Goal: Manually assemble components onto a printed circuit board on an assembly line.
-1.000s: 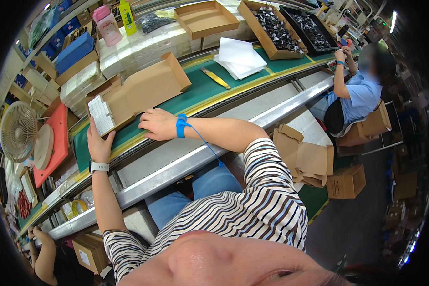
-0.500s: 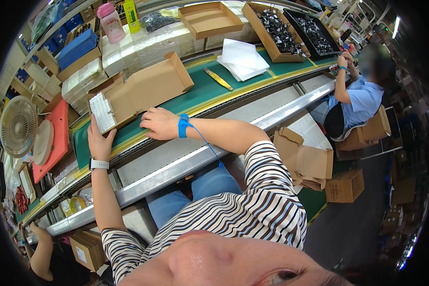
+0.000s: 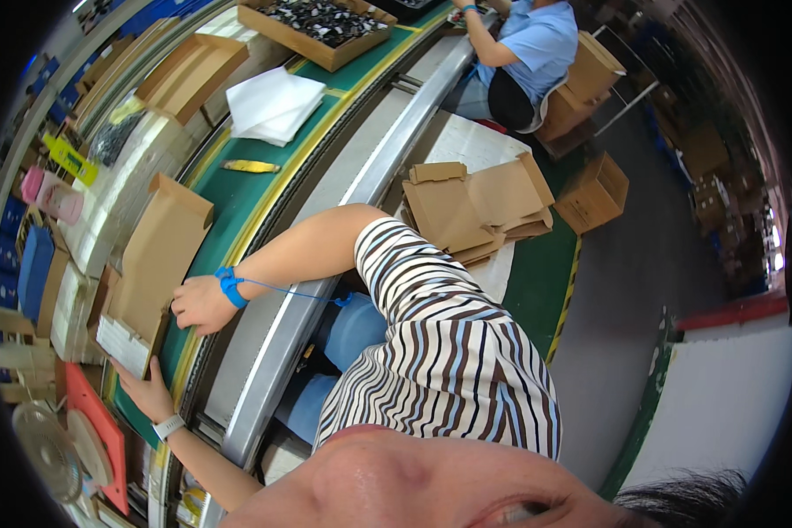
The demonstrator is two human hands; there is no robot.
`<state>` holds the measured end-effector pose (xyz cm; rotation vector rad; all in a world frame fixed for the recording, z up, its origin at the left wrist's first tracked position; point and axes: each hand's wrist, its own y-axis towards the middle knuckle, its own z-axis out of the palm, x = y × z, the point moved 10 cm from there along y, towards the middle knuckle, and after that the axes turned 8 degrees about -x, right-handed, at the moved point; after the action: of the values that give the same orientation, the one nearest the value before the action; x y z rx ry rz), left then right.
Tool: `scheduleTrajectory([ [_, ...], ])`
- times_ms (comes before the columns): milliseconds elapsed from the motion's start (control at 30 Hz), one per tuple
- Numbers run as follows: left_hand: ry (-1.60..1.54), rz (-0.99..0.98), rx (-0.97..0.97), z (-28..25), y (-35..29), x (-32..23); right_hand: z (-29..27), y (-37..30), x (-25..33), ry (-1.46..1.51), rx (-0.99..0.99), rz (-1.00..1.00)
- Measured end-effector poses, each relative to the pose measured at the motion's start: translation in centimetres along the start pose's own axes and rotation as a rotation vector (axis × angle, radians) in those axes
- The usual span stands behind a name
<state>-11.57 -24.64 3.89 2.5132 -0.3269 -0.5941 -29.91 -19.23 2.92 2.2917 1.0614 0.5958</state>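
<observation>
A long open cardboard box [image 3: 163, 236] lies on the green belt [image 3: 231, 189], its flaps up. At its near end sits a flat white piece [image 3: 125, 345] with a fine grid, perhaps a keyboard. My left hand [image 3: 150, 393], with a pale watch on the wrist, grips the box's near end at the white piece, thumb along the side. Beside the box's right edge is my right hand [image 3: 204, 304], fingers loosely bent and apart, nothing visible in them. A blue corded band [image 3: 231, 287] circles that wrist.
White foam sheets [image 3: 275, 104] and a yellow cutter [image 3: 251, 165] lie farther up the belt. Beyond are a tray of small dark parts [image 3: 326, 26] and a seated co-worker [image 3: 524, 53]. Flattened cartons [image 3: 480, 202] are at my right, a fan [image 3: 48, 449] at lower left.
The view has swung right, so the scene appears rotated and shifted left. My right hand has come slightly away from the box edge; my left hand stays at its near end.
</observation>
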Motion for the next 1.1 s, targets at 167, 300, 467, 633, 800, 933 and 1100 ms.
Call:
scheduleTrajectory([
  [167,-0.013,0.006,0.03,-0.1,-0.1,-0.8,0.3,-0.2,-0.1,0.004,-0.029,-0.001],
  [300,0.026,0.006,0.026,-0.6,-0.2,-0.2,-0.1,0.4,0.8,0.016,0.067,-0.004],
  [467,0.003,0.05,0.019,0.2,0.3,-0.2,1.9,0.3,-0.8,-0.004,0.046,0.007],
  [633,-0.015,0.009,0.036,-0.3,0.3,-1.1,2.1,0.4,-0.8,0.003,0.039,0.004],
  [800,-0.007,0.019,0.03,-0.2,-0.3,-0.1,1.4,0.1,0.1,0.0,0.018,-0.001],
  [933,-0.007,0.03,0.032,-0.4,-0.4,-1.1,0.0,-0.3,0.4,0.011,-0.024,-0.009],
  [1100,-0.041,0.066,-0.026,-0.3,0.0,-1.1,-0.9,0.4,0.3,0.044,-0.01,-0.029],
])
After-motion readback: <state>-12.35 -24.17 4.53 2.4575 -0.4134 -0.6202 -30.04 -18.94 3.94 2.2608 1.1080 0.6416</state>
